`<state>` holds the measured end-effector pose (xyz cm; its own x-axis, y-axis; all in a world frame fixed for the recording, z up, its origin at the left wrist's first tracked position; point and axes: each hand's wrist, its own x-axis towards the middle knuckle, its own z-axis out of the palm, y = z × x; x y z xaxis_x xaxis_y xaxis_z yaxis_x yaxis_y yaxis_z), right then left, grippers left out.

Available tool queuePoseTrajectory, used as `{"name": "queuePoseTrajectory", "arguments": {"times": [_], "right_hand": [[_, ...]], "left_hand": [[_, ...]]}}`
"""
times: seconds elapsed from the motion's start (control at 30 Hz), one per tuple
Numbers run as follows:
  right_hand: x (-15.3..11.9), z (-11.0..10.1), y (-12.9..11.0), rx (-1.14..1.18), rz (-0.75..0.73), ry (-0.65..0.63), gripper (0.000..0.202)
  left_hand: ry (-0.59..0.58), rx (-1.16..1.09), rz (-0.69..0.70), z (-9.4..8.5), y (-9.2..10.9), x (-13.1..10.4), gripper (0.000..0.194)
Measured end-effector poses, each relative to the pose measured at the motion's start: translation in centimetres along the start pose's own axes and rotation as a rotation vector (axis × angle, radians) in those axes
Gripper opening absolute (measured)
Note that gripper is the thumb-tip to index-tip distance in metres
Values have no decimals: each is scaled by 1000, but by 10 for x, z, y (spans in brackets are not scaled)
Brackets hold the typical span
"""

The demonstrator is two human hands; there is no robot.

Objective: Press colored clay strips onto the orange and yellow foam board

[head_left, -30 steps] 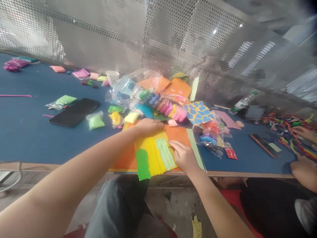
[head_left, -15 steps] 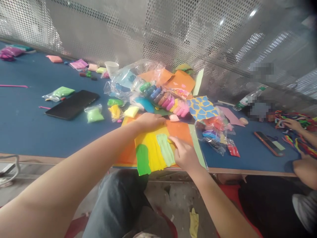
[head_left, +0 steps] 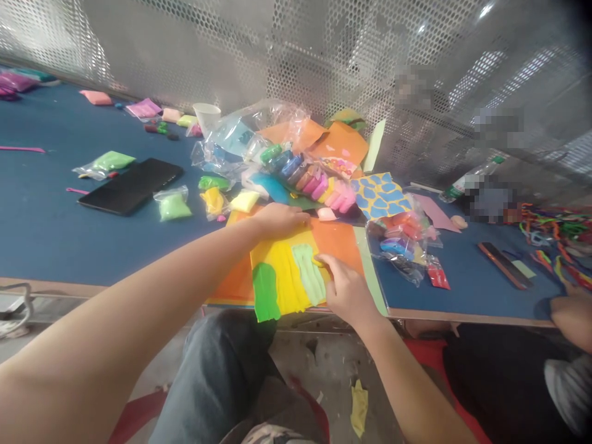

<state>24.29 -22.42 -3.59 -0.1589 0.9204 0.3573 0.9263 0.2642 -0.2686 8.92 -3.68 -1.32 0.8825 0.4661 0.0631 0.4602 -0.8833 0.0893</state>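
A picture card [head_left: 284, 271] covered with yellow modelling clay lies at the table's front edge, over orange sheets [head_left: 340, 237]. Bright green clay [head_left: 266, 293] covers its left side, and a pale green clay patch [head_left: 311, 274] its right. My left hand [head_left: 284, 219] rests flat across the card's top edge, fingers stretched out and holding nothing. At the right edge, my right hand [head_left: 346, 287] is closed, its index fingertip on a small yellow clay piece [head_left: 319, 261] beside the pale green patch. The curled fingers are partly hidden.
Behind the card lie several clay packs [head_left: 324, 188] and a clear plastic bag [head_left: 226, 145]. A black tablet or phone [head_left: 132, 186] lies left. To the right are a blue-and-yellow patterned card [head_left: 382, 196], a bottle [head_left: 469, 180] and another person's arm [head_left: 573, 314].
The view has shifted slightly. Both my hands keep nearly the same places on the card. The other person's hand at the far right has moved down from the coloured strands.
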Motion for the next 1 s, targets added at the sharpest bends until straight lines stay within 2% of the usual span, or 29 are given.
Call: {"name": "queuePoseTrajectory", "arguments": {"times": [0.3, 0.5, 0.77, 1.0], "right_hand": [[-6, 1, 1, -14, -23, 35, 50], [-11, 0, 0, -5, -94, 77, 47], [-18, -2, -2, -33, -107, 95, 47], [-25, -6, -5, -57, -129, 115, 42]], "left_hand": [[18, -4, 1, 2, 0, 1, 33], [18, -6, -5, 1, 0, 2, 35], [46, 15, 10, 8, -4, 5, 33], [20, 30, 12, 6, -4, 4, 34]]}}
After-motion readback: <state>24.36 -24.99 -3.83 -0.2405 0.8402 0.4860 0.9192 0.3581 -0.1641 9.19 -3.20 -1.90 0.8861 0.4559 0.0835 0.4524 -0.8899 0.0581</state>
